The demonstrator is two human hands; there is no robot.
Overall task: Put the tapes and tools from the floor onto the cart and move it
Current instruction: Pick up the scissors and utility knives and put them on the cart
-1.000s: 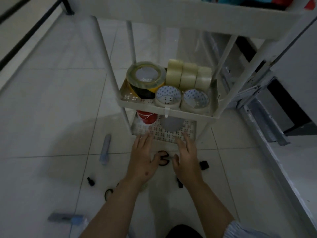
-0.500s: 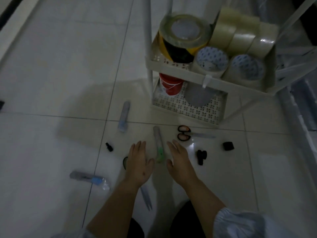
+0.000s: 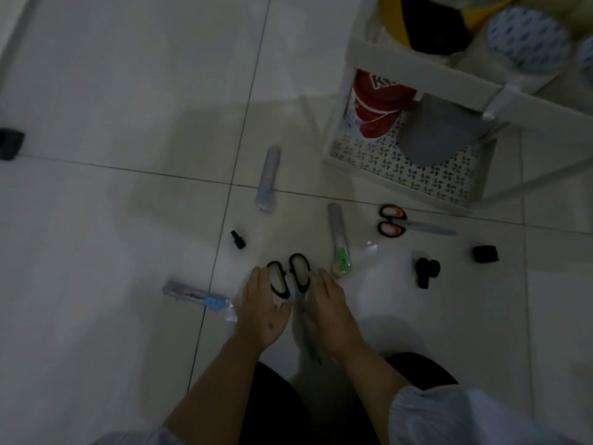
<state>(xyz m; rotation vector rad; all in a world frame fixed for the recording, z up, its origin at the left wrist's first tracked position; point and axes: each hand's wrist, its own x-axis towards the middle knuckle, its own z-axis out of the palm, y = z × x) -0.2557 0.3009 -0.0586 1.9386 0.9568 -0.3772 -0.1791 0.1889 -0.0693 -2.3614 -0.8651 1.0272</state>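
Black-handled scissors (image 3: 296,281) lie on the white tile floor between my hands, blades pointing toward me. My left hand (image 3: 264,308) and my right hand (image 3: 330,308) flank them with straight fingers, touching their sides. Around them lie orange-handled scissors (image 3: 393,223), a green-tipped cutter (image 3: 339,240), two wrapped blue-tipped cutters (image 3: 269,178) (image 3: 199,297) and small black parts (image 3: 237,239) (image 3: 425,271) (image 3: 485,254). The white cart (image 3: 426,88) stands at the upper right with tape rolls (image 3: 529,36) on its middle shelf.
The cart's bottom shelf (image 3: 401,175) holds a red-and-white tape roll (image 3: 378,104) and a grey disc (image 3: 439,133). A dark object (image 3: 9,144) sits at the left edge. My dark-clothed knees fill the bottom of the view.
My head has dropped closer to the floor and the cart has slid to the upper right. Both hands pulled back from near the green-tipped cutter to either side of the black-handled scissors.
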